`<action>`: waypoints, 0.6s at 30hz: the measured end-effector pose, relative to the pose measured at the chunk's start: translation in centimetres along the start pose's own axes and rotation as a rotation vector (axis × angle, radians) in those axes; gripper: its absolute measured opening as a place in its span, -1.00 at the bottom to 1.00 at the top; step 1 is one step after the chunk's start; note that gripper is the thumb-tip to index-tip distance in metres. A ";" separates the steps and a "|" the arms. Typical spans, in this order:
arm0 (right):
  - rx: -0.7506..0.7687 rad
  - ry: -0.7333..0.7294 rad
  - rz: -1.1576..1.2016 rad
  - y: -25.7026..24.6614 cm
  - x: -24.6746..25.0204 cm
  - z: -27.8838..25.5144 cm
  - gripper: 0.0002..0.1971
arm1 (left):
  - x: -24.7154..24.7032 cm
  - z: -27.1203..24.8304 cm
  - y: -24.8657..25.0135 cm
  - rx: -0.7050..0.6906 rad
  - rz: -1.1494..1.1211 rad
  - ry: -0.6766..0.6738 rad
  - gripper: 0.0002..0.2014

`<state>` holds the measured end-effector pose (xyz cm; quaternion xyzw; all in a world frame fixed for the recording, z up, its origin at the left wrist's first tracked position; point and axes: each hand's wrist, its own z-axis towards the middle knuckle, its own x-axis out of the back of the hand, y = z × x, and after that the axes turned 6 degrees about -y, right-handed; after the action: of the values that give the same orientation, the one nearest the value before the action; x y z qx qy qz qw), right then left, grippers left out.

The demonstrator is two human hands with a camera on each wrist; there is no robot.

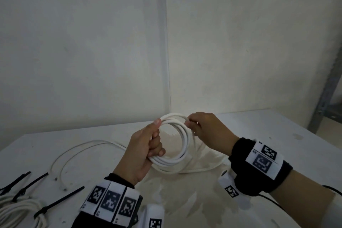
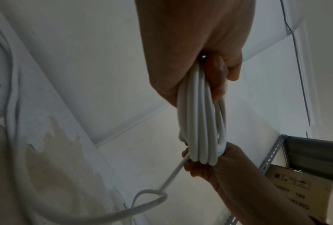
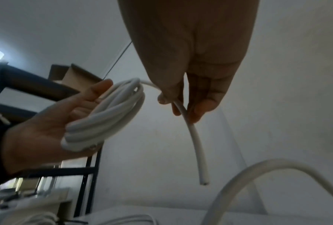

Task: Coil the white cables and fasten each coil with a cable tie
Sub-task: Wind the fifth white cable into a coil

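A white cable coil of several loops is held up above the table. My left hand grips its near-left side, thumb laid along the loops. My right hand pinches the cable at the coil's far top; in the right wrist view its fingers hold the loose strand, whose cut end hangs free below. A second white cable lies curved on the table to the left. Three black cable ties lie at the front left.
A finished white coil lies at the bottom left corner beside the ties. The white table meets a white wall behind. A metal shelf upright stands at the right, with a cardboard box on it.
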<state>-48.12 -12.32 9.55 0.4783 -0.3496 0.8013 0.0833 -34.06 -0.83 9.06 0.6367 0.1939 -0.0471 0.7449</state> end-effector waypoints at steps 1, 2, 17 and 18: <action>-0.022 0.022 0.097 -0.1 0.0 0.0 -0.72 | 0.0 0.0 -0.1 -0.007 0.005 0.001 -0.66; -0.032 0.064 0.219 -0.4 0.0 0.0 -0.75 | -0.1 -0.2 -0.2 -0.012 0.006 0.002 -0.67; -0.239 -0.253 1.080 -3.4 -0.6 -1.3 -0.61 | -0.1 0.5 -0.4 -0.023 -0.030 0.080 -0.59; -0.234 -0.276 1.074 -3.6 -0.6 -1.4 -0.56 | 0.0 0.5 -0.2 -0.035 -0.024 0.090 -0.59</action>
<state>-47.06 -8.67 10.33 0.3213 -0.6379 0.6171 -0.3303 -34.00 -1.34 8.89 0.6228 0.2357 -0.0238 0.7457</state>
